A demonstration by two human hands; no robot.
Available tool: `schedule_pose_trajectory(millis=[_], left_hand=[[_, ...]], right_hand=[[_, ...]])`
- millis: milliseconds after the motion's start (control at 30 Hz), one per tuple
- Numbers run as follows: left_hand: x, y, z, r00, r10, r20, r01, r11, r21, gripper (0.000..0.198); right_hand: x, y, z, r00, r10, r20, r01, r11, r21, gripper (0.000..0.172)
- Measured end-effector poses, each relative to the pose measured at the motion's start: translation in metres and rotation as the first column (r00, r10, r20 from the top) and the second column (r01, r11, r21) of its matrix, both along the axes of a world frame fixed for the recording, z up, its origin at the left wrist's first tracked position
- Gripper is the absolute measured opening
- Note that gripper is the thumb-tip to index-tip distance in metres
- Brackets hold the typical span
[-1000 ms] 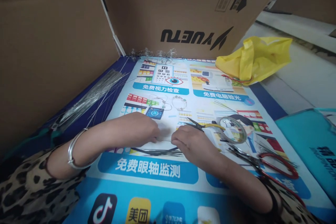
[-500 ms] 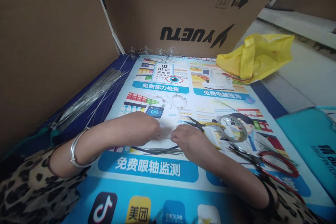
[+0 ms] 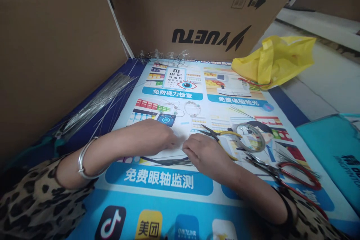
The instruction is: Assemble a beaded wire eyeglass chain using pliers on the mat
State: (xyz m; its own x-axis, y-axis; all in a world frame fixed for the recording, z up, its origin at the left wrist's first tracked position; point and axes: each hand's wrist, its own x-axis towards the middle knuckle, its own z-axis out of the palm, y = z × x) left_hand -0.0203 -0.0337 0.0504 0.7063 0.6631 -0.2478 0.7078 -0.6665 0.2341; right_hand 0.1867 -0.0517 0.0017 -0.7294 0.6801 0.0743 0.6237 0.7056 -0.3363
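My left hand (image 3: 153,137) and my right hand (image 3: 204,152) meet at the middle of a printed poster (image 3: 174,195) laid flat. Both have their fingertips pinched together, almost touching each other, around something very thin that I cannot make out. A silver bangle (image 3: 84,157) sits on my left wrist. Just below the hands lies a small bunch of dark thin wires (image 3: 168,162). Yellow-handled pliers (image 3: 219,135) lie right behind my right hand.
Tape roll (image 3: 250,137) and red-handled scissors (image 3: 292,176) lie at the right. A bundle of silver wires (image 3: 95,105) rests at the left by a cardboard wall (image 3: 50,45). A yellow plastic bag (image 3: 275,62) sits at the back right, a teal bag (image 3: 334,150) at far right.
My two hands have drawn closer together, so the short gap between the fingertips has nearly closed. Nothing else on the poster has moved.
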Motion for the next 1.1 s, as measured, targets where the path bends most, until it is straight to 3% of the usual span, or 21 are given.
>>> schedule_pose_trajectory(millis=[133, 267, 467, 600, 700, 833, 967, 1100], left_hand=[[0.003, 0.000, -0.002, 0.994, -0.105, -0.038, 0.106, 0.993, 0.042, 0.018], [0.009, -0.001, -0.006, 0.986, -0.160, -0.048, 0.166, 0.964, 0.209, 0.017], [0.022, -0.006, -0.014, 0.982, -0.188, 0.014, 0.155, 0.846, 0.510, 0.010], [0.022, -0.004, -0.018, 0.972, -0.228, 0.055, 0.141, 0.756, 0.639, 0.017], [0.019, 0.002, -0.022, 0.978, -0.184, 0.098, 0.063, 0.709, 0.702, 0.017], [0.014, 0.010, -0.029, 0.992, -0.059, 0.110, -0.037, 0.699, 0.714, 0.011], [0.008, 0.018, -0.038, 0.991, 0.051, 0.127, -0.124, 0.721, 0.681, 0.009], [0.006, 0.023, -0.044, 0.989, 0.088, 0.119, -0.145, 0.750, 0.645, 0.008]], right_hand=[[0.000, 0.001, -0.002, 1.000, 0.015, 0.009, -0.016, 0.998, 0.062, 0.025], [0.001, 0.001, -0.006, 0.999, 0.010, 0.042, -0.016, 0.990, 0.143, 0.020], [0.001, 0.005, -0.013, 0.996, -0.086, 0.011, 0.078, 0.947, 0.311, 0.017], [-0.001, 0.012, -0.002, 0.995, -0.101, -0.021, 0.102, 0.917, 0.386, 0.023], [-0.006, 0.021, 0.012, 0.990, -0.135, 0.048, 0.101, 0.894, 0.436, 0.022], [-0.021, 0.034, 0.021, 0.970, -0.179, 0.166, 0.063, 0.841, 0.538, 0.018], [-0.040, 0.044, 0.012, 0.957, -0.213, 0.196, 0.048, 0.785, 0.617, 0.014], [-0.047, 0.049, 0.000, 0.960, -0.218, 0.177, 0.053, 0.760, 0.648, 0.012]])
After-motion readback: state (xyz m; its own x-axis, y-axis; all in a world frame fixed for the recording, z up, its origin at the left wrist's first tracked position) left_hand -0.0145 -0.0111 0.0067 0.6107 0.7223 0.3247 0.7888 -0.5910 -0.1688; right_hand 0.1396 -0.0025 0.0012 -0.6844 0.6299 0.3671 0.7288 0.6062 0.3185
